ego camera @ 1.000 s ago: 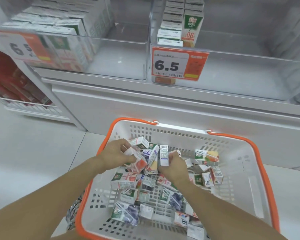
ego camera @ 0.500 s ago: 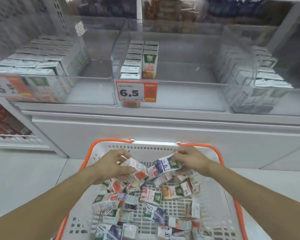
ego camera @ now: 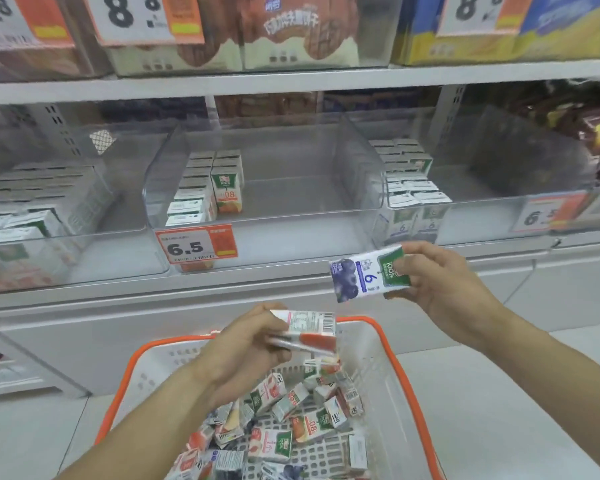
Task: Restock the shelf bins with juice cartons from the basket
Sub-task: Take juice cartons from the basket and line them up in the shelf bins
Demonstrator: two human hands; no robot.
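My right hand [ego camera: 440,285] grips a blueberry juice carton [ego camera: 364,273], held sideways in front of the shelf edge, just below the right clear bin [ego camera: 492,216] that holds matching blue cartons. My left hand [ego camera: 243,344] holds a red-and-white juice carton [ego camera: 309,330] over the far rim of the white basket with orange trim [ego camera: 392,362]. Several loose cartons [ego camera: 281,431] lie jumbled in the basket. The middle bin [ego camera: 291,216] has two rows of orange cartons at its left side. The left bin [ego camera: 118,251] holds rows of cartons on its left.
A 6.5 price tag [ego camera: 196,247] hangs on the middle bin's front, another [ego camera: 548,214] on the right bin. The shelf above carries boxed goods behind 8.8 tags [ego camera: 142,15]. A white shelf base [ego camera: 118,327] stands behind the basket on the pale tiled floor [ego camera: 499,410].
Both hands rose out of the basket, each with a carton. My right hand moved up and right to the shelf edge; the view tilted up toward the shelves.
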